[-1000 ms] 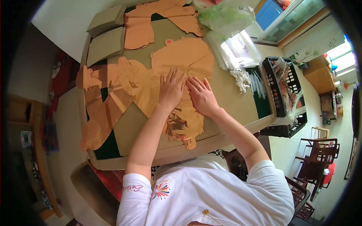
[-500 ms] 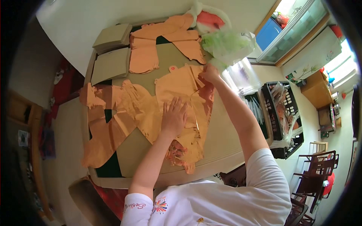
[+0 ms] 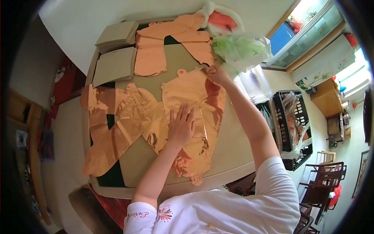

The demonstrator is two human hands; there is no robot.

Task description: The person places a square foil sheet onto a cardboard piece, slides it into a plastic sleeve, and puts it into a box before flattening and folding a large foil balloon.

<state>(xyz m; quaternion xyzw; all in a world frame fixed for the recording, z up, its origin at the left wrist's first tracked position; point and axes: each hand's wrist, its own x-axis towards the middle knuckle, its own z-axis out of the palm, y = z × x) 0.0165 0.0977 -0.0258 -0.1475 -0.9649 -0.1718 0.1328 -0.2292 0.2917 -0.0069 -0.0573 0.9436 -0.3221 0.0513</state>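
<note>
A flat, shiny copper-coloured foil balloon (image 3: 128,132) spreads over the table, with a wide section on the right and creased, cut-out shapes on the left. My left hand (image 3: 182,125) lies flat on that wide section, fingers apart. At the section's far right corner, my right hand (image 3: 217,74) pinches the foil edge, where a darker fold of the sheet shows just below. Behind lies another flat foil balloon (image 3: 150,54) of the same colour, its tip close to my right hand.
Two stacks of grey-brown cardboard (image 3: 114,67) sit at the table's far left. A clear and green plastic bag (image 3: 242,50) and clear plastic sleeves (image 3: 255,84) lie at the right. A black crate (image 3: 283,130) with plastic packets stands beyond the table edge. Chairs (image 3: 325,177) are farther right.
My right hand has drawn slightly toward the far left with the foil corner, and the fold there lies wider open. My left hand stays on the foil. The view has shifted a little.
</note>
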